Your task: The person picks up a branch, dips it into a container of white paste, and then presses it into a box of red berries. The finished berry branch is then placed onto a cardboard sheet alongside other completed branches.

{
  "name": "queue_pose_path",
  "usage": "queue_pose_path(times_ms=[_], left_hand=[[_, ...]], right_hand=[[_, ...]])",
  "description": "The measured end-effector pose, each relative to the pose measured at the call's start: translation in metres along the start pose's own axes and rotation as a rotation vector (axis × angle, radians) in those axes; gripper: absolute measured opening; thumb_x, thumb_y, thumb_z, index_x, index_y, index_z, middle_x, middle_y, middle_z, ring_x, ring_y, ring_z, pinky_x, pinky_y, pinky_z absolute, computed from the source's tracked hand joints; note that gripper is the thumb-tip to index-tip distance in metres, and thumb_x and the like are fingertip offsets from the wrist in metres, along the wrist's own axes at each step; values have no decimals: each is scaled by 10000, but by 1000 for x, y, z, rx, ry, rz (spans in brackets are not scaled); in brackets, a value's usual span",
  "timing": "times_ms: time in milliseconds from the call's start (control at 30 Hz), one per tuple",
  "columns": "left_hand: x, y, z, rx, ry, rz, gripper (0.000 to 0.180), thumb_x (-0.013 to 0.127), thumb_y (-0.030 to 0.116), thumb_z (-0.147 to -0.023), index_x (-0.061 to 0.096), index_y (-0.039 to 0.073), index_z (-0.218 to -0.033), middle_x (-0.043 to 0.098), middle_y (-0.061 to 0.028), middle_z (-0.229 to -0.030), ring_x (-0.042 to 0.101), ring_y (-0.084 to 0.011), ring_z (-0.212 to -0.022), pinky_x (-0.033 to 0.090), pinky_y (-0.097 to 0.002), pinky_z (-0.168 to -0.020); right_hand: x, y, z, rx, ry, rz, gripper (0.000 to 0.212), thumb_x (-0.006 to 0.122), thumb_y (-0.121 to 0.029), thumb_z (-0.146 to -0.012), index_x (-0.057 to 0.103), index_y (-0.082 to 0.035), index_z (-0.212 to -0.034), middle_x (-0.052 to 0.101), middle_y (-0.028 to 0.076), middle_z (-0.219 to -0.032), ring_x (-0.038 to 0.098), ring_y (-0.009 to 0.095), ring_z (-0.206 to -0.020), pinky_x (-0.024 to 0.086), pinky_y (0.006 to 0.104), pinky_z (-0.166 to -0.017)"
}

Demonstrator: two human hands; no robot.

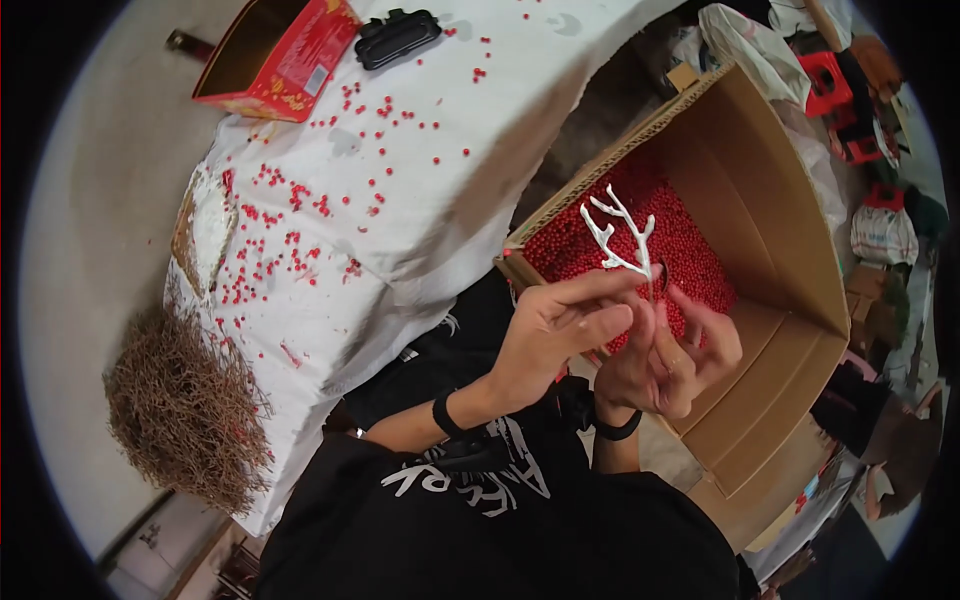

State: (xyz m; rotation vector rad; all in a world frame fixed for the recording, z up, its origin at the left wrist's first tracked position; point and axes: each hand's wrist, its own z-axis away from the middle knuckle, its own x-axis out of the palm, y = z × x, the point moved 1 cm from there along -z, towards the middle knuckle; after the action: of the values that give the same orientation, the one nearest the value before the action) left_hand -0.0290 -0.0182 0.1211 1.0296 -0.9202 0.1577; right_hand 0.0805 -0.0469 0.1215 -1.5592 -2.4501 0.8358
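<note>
A small white branching twig (640,238) stands upright, its forked tips spread above the opening of a cardboard box (770,180). Beneath it the box holds a heap of small red berries (580,240). My left hand (560,330) pinches the twig near its base with the fingers closed. Just below and to the right, my right hand (668,365) has its thumb and fingertips closed at the lower end of the stem, with the other fingers curled apart. The fingers partly hide the stem's bottom end.
On the left, a white-covered table (390,260) carries scattered red berries (265,215), a bundle of brown twigs (185,410), a dish of white material (210,235), a red carton (290,70) and a black case (397,38). Bags and red stools (825,85) stand far right, near other people.
</note>
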Motion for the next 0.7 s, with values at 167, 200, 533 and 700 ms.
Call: queue_pose_path(times_ms=[167,200,533,700], left_hand=[[15,-16,-13,-50,-93,78,400,521,186,-1009,544,-77,-1310,639,-104,-1151,595,-121,-978,475,-252,-902],[20,-19,-15,-60,-38,166,388,511,172,-1013,545,-75,-1309,641,-109,-1162,599,-126,-997,473,-255,-912],[18,-35,-29,-288,82,400,325,532,138,-998,606,-71,-1234,674,-92,-1103,618,-137,-997,476,-258,-905],[-10,-39,-49,-153,99,-216,246,627,135,-945,696,-51,-1092,694,-97,-1026,631,-150,-942,485,-263,-836]], right_hand=[[1,12,9,79,162,-29,112,830,-42,-726,741,-47,-795,574,141,-1043,521,281,-978,596,346,-669],[-3,12,10,96,100,9,97,802,-12,-744,732,-28,-810,579,153,-1079,542,285,-997,583,366,-715],[-36,11,18,214,-348,282,162,740,11,-783,757,-36,-937,668,130,-1093,587,278,-1000,503,357,-839],[-68,58,12,328,-287,308,224,697,-37,-840,724,-18,-1062,674,153,-1060,625,294,-1017,503,386,-870]])
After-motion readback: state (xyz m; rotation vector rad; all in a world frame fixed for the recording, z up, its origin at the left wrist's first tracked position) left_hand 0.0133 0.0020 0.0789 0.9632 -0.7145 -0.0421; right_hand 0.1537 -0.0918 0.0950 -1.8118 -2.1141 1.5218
